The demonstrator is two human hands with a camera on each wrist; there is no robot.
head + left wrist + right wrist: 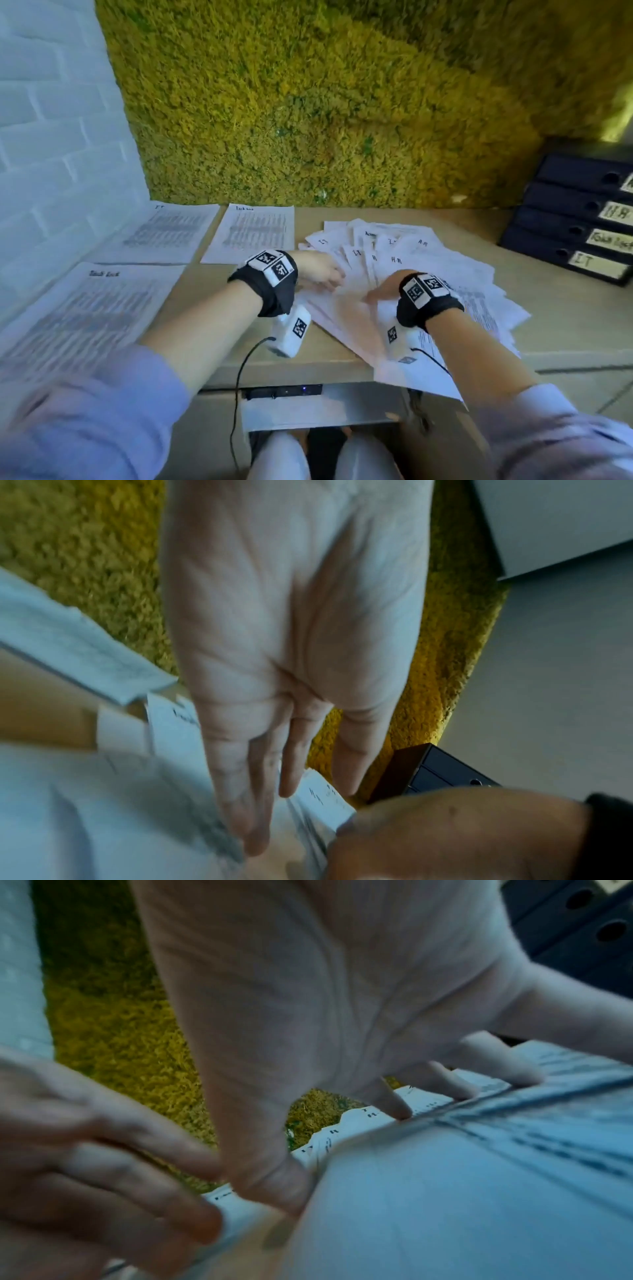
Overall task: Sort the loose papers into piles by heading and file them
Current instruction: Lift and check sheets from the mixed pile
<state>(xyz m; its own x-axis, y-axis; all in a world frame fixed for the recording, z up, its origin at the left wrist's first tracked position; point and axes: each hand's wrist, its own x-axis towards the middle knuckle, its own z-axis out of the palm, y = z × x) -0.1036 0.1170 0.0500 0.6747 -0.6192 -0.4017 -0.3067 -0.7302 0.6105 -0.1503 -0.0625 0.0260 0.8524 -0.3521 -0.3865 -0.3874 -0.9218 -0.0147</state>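
Observation:
A fanned heap of loose papers point(442, 270) with handwritten headings such as IT and H.R lies at the desk's centre right. My left hand point(325, 275) rests on the heap's left edge, its fingers point(240, 791) straight and laid on the sheets point(103, 804). My right hand point(380, 291) lies on top of the heap beside it, its spread fingertips point(400, 1110) and thumb pressing on the top sheets point(479, 1191). Neither hand lifts a sheet. Three sorted sheets lie apart on the left: one headed IT point(161, 233) and two headed Task list point(253, 233) point(85, 308).
A stack of several dark binders point(565, 219) with spine labels, H.R, Task list and IT among them, stands at the desk's right end. A moss wall point(308, 120) backs the desk and a white brick wall point(51, 137) closes the left. Some heap sheets overhang the front edge.

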